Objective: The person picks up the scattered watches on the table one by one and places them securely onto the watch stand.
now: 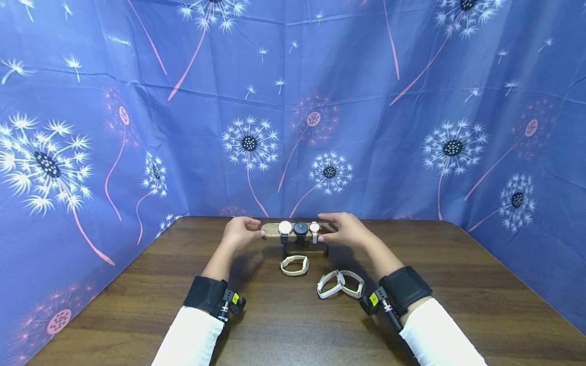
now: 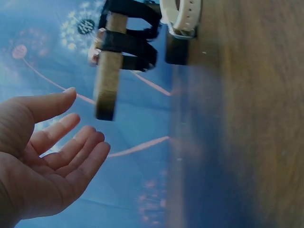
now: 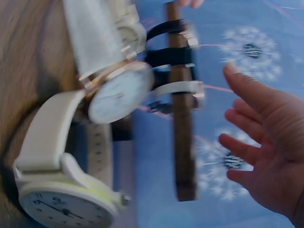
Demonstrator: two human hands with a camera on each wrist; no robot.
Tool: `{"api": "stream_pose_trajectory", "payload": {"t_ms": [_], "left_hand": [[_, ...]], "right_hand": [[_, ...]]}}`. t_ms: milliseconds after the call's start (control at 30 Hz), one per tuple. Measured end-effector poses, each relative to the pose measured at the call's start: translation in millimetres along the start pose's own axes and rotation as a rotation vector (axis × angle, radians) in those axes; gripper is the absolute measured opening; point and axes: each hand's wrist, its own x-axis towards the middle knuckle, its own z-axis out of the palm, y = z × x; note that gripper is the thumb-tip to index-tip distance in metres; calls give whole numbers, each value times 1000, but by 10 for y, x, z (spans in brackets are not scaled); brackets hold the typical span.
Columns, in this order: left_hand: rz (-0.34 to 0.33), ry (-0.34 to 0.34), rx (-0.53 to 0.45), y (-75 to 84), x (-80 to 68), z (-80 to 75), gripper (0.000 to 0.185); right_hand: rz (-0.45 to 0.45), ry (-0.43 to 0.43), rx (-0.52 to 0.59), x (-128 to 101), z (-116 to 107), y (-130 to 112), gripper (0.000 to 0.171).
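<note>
Watch stand (image 1: pixel 302 235) at far table (image 1: pixel 458 305) centre, three watches mounted; left hand (image 1: pixel 239 232) and right hand (image 1: pixel 345 230) flanking its bar ends, fingers apart, gripping nothing. Approach step judged underway; next move needs both ends clasped evenly.

No brand, label or word is being shown legibly in any view. Hour numerals are being displayed around the dial of the white watch (image 3: pixel 61 202) lying well apart from the fingers (image 3: pixel 242 118) of the right hand, but they are too small and blurred to be read. The dial of the second white watch (image 3: pixel 118 95), nearer those fingers, is being shown without legible marks. On the watches on the wooden stand (image 1: pixel 299 231), between both hands' fingertips, nothing is being made readable.
</note>
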Motion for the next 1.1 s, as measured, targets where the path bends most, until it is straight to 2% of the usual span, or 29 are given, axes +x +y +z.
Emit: {"api": "stream_pose_trajectory", "payload": {"t_ms": [67, 200, 367, 433, 567, 600, 667, 800, 900, 1000, 1100], "left_hand": [[39, -10, 40, 70, -43, -32, 32], [119, -52, 51, 191, -117, -68, 28], [196, -119, 49, 215, -178, -51, 26], [253, -198, 55, 202, -198, -19, 25], [412, -438, 110, 212, -249, 79, 28], [436, -482, 135, 226, -264, 112, 29], [476, -529, 212, 242, -296, 184, 34], [507, -543, 346, 285, -346, 337, 49], [522, -565, 405, 310, -372, 417, 58], [536, -560, 459, 337, -387, 451, 54], [564, -525, 513, 358, -402, 457, 37]], "right_hand": [[-10, -6, 16, -94, -84, -35, 60], [-8, -25, 33, -242, -212, -72, 55], [6, -96, 54, -292, -235, -28, 52], [11, -140, 58, -319, -230, 14, 51], [39, -180, 36, -408, -245, 84, 47], [41, -179, 29, -427, -253, 93, 46], [48, -183, 24, -449, -251, 106, 44], [45, -215, 36, -464, -241, 96, 42], [54, -240, 50, -458, -238, 70, 42], [54, -247, 53, -447, -249, 44, 42], [60, -251, 68, -444, -253, 28, 43]]}}
